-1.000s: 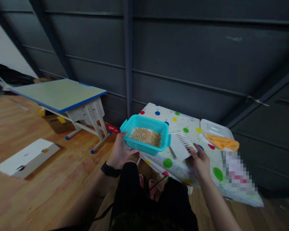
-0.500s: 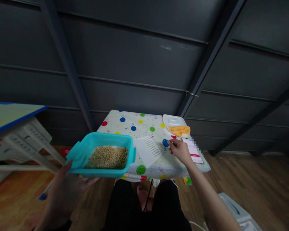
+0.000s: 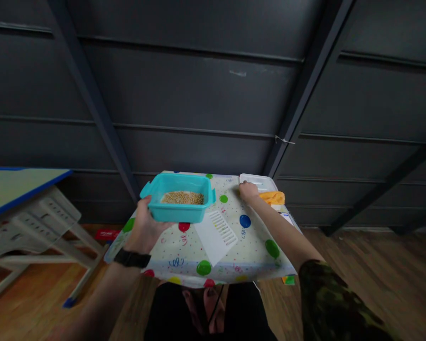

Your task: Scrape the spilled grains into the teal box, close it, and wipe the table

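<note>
My left hand [image 3: 147, 226] grips the near left side of a turquoise plastic basin [image 3: 179, 213], thumb at the rim and fingers underneath. Small yellowish beans [image 3: 182, 197] cover its bottom. The basin is held over the left part of the table. At the back right, my right hand [image 3: 249, 190] is closed beside the left edge of a white tray [image 3: 266, 182]; its fingertips are hidden, so what they hold cannot be made out. An orange cloth [image 3: 274, 198] lies right of that hand. Between the hands rests a white slotted card [image 3: 213, 239].
A patterned cloth covers the table [image 3: 255, 251]. My right forearm partly hides a phone-like screen [image 3: 287, 217]. At the left stands a desk [image 3: 24, 187] with a blue edge. A dark panelled wall [image 3: 199, 94] rises behind the table.
My left hand has carried the basin forward and to the right, over the table. My right hand has moved from the table's middle right to the back, beside the white tray.
</note>
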`<act>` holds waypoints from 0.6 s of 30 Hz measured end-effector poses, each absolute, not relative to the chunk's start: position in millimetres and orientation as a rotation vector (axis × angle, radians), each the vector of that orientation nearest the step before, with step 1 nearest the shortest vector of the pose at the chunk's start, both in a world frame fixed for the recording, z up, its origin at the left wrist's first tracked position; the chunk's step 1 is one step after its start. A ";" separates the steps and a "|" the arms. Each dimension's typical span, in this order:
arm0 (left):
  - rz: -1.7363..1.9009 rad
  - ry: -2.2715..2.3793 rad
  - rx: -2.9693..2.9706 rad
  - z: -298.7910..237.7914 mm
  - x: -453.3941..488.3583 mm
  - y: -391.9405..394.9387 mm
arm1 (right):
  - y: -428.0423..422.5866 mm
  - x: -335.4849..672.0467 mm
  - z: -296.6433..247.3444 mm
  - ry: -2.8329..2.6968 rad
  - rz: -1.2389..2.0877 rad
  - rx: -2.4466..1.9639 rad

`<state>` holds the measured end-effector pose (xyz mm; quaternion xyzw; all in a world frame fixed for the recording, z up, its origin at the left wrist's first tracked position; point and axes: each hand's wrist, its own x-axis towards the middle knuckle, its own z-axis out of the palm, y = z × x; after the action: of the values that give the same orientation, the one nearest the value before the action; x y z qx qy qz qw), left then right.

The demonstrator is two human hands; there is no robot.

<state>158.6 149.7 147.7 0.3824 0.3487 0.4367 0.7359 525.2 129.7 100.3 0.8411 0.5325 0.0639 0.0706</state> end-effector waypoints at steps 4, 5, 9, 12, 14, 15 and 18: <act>0.957 0.739 0.822 144.4 204.0 192.9 | 129.6 524.1 94.8 1.608 0.214 2.523; 0.957 0.747 0.844 141.0 211.7 201.6 | 128.5 524.0 94.3 1.612 0.221 2.521; 0.900 0.769 0.879 123.0 226.3 222.9 | 123.3 522.5 96.9 1.658 0.266 2.502; 0.911 0.916 0.933 115.7 228.2 224.4 | 121.9 518.2 104.8 1.705 0.324 2.463; 0.916 1.038 1.003 115.4 227.9 222.5 | 121.7 513.2 112.7 1.728 0.370 2.430; 0.916 1.087 1.026 115.8 227.2 222.0 | 121.4 509.9 117.1 1.737 0.392 2.416; 0.925 1.128 1.035 115.0 220.6 223.8 | 118.1 497.6 131.1 1.779 0.443 2.383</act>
<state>220.6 223.8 115.0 0.4511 0.4918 0.4032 0.6262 497.6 118.1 131.1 0.7908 0.5902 0.1470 0.0675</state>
